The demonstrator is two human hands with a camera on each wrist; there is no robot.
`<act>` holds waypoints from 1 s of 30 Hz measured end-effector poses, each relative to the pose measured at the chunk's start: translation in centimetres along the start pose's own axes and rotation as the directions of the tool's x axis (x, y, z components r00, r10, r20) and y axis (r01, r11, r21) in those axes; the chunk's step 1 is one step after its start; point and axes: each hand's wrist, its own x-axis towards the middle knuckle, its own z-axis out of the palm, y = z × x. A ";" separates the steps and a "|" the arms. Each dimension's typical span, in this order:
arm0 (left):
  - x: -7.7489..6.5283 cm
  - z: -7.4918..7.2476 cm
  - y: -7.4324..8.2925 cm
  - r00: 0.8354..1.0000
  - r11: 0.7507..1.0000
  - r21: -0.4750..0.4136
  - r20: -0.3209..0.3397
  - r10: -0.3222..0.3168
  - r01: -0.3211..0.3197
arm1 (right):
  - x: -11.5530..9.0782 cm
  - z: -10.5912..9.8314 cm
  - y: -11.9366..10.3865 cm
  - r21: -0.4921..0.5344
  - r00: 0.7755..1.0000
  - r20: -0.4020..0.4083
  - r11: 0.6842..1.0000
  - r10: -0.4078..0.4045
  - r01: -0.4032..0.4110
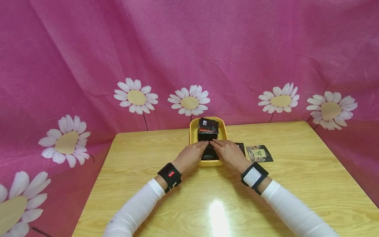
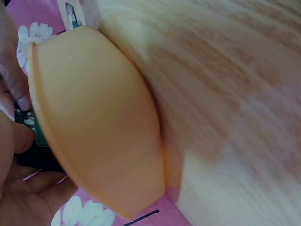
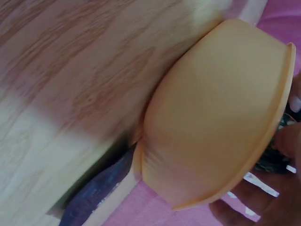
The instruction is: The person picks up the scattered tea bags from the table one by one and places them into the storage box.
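A yellow plastic tray [image 1: 193, 133] stands toward the back of the table with a row of black packets [image 1: 208, 125] inside. My left hand [image 1: 190, 154] and right hand [image 1: 231, 153] reach over its near half, fingertips almost meeting. Between them lies a dark packet [image 1: 210, 154], partly covered by the fingers. In the left wrist view, thumb and fingers hold the black packet [image 2: 42, 157] just behind the tray wall [image 2: 94, 117]. The right wrist view shows the right thumb and fingers on either side of the dark packet [image 3: 273, 162].
A flat packet [image 1: 260, 153] with a green-yellow label lies on the wooden table [image 1: 165, 204] right of the tray. Another black packet [image 1: 241, 148] shows partly behind the right hand. A pink curtain [image 1: 231, 59] with daisies hangs behind the table.
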 end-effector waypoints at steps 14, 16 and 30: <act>-0.2 0.1 0.0 0.969 0.993 -0.020 0.225 -0.105 0.112 | 0.1 -0.2 -0.4 0.064 0.951 0.294 0.991 0.092 -0.115; -0.3 0.1 0.1 0.964 0.991 -0.032 0.238 -0.120 0.132 | -0.1 -0.2 -0.5 0.069 0.949 0.300 0.990 0.095 -0.121; 0.8 -3.1 2.5 0.999 0.997 -0.066 0.029 -0.024 0.026 | -1.8 -4.3 1.8 0.096 0.974 0.201 0.987 0.107 -0.128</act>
